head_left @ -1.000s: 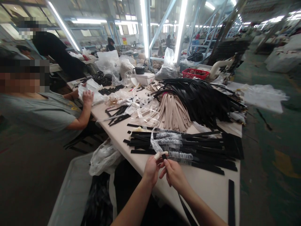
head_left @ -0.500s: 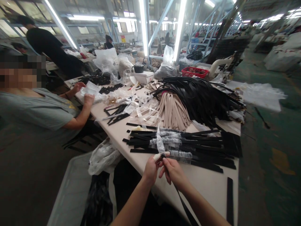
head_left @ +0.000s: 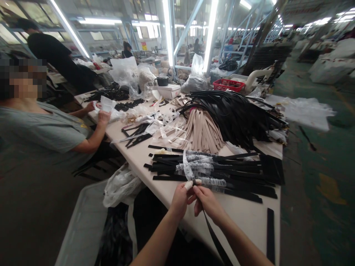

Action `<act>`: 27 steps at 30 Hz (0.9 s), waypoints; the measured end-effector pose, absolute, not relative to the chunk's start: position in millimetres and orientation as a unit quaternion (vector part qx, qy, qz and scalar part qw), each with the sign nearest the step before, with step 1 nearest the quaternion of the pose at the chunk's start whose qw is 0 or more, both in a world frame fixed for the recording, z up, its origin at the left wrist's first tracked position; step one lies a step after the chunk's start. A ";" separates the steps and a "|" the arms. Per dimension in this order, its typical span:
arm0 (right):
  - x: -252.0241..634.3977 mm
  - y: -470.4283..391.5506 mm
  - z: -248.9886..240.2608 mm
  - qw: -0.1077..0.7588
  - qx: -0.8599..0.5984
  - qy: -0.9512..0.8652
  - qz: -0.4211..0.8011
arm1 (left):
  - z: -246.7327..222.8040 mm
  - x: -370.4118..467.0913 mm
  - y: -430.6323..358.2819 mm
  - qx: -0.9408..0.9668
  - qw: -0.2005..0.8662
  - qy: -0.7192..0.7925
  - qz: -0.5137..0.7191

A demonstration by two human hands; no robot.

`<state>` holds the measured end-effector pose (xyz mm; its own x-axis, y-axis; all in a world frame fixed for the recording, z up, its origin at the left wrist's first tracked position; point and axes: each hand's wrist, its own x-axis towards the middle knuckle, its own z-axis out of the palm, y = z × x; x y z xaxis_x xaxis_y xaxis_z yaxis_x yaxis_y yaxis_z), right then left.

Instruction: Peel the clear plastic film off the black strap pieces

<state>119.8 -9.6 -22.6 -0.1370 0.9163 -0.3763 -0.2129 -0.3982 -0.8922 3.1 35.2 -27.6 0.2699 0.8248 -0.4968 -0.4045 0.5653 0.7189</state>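
My left hand (head_left: 180, 197) and my right hand (head_left: 206, 201) meet at the table's near edge, fingertips pinched together on the end of a black strap (head_left: 212, 231). The strap hangs from between them down towards my lap. A strip of translucent white plastic film (head_left: 188, 168) runs up from my fingertips over the straps lying beyond. White covers wrap some fingertips of my left hand. Just past my hands lies a row of black straps (head_left: 244, 192), several with crinkled clear film (head_left: 212, 181) around their middles. The strap end itself is mostly hidden by my fingers.
Beyond lie a fanned beige strap bundle (head_left: 202, 129) and a large heap of black straps (head_left: 235, 111). One strap (head_left: 270, 232) rests at the table's right. A co-worker (head_left: 47, 125) handles white film at left. A plastic bag (head_left: 122, 186) hangs beside a grey bin (head_left: 80, 221).
My hands stay together at nearly the same spot, with small finger shifts around the strap end. The film strip now bends more. The co-worker's hands have moved slightly.
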 end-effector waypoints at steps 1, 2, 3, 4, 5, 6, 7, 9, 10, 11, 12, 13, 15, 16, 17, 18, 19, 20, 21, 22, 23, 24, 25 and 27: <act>120.4 -13.5 -23.0 0.418 -0.499 -0.344 0.677 | -27.0 0.9 37.0 0.250 0.757 0.445 0.409; 120.8 -17.2 -23.9 0.416 -0.502 -0.341 0.678 | -26.8 -1.3 38.4 0.272 0.752 0.437 0.412; 121.3 -20.2 -25.1 0.416 -0.511 -0.341 0.671 | -27.2 -3.4 39.0 0.295 0.747 0.429 0.412; 121.8 -22.0 -26.4 0.416 -0.522 -0.346 0.659 | -28.0 -5.2 38.7 0.316 0.746 0.423 0.406; 122.4 -22.4 -27.6 0.415 -0.533 -0.354 0.648 | -29.3 -6.5 37.4 0.338 0.747 0.417 0.392; 123.3 -21.6 -28.2 0.412 -0.540 -0.363 0.638 | -30.6 -7.6 35.4 0.360 0.750 0.412 0.372; 124.2 -19.9 -28.2 0.410 -0.543 -0.371 0.633 | -31.7 -8.5 33.1 0.381 0.752 0.408 0.352; 125.8 -16.6 -26.6 0.406 -0.540 -0.376 0.634 | -31.9 -10.7 30.2 0.412 0.749 0.405 0.326; 126.2 -16.5 -25.3 0.400 -0.538 -0.374 0.641 | -30.6 -12.5 30.5 0.417 0.744 0.407 0.327; 126.3 -17.9 -24.3 0.389 -0.537 -0.372 0.649 | -28.4 -14.8 32.1 0.417 0.736 0.413 0.339; 126.1 -20.9 -23.6 0.374 -0.539 -0.371 0.657 | -25.5 -17.5 34.9 0.411 0.725 0.420 0.359; 125.7 -25.1 -23.5 0.357 -0.543 -0.373 0.662 | -22.3 -20.2 38.3 0.402 0.714 0.429 0.381; 124.6 -33.8 -24.8 0.336 -0.553 -0.380 0.661 | -16.2 -23.8 43.8 0.387 0.694 0.444 0.414; 124.3 -36.6 -25.6 0.337 -0.556 -0.382 0.657 | -14.2 -23.7 44.5 0.386 0.688 0.448 0.420; 124.4 -37.6 -26.1 0.345 -0.555 -0.385 0.652 | -13.2 -22.0 43.2 0.390 0.686 0.449 0.418; 124.9 -36.6 -26.0 0.355 -0.553 -0.389 0.646 | -13.0 -18.9 40.2 0.397 0.689 0.448 0.409; 125.9 -33.9 -25.0 0.366 -0.549 -0.396 0.638 | -13.3 -14.7 35.8 0.403 0.696 0.443 0.395; 127.5 -30.3 -23.5 0.373 -0.546 -0.404 0.632 | -13.7 -10.3 30.9 0.407 0.707 0.437 0.380; 129.6 -26.6 -21.6 0.375 -0.541 -0.410 0.631 | -13.7 -6.3 26.5 0.407 0.718 0.430 0.366; 132.1 -23.8 -19.8 0.374 -0.539 -0.411 0.632 | -12.7 -3.6 23.5 0.405 0.724 0.426 0.360; 134.9 -22.4 -18.4 0.369 -0.541 -0.411 0.634 | -10.4 -2.6 22.5 0.401 0.724 0.425 0.365; 137.6 -22.9 -17.8 0.362 -0.543 -0.416 0.633 | -7.0 -3.3 23.6 0.397 0.716 0.428 0.383; 139.9 -25.1 -18.0 0.352 -0.546 -0.428 0.628 | -2.6 -5.6 26.4 0.392 0.700 0.434 0.409; 142.8 -31.9 -20.0 0.335 -0.550 -0.462 0.610 | 6.4 -11.6 33.6 0.381 0.662 0.449 0.463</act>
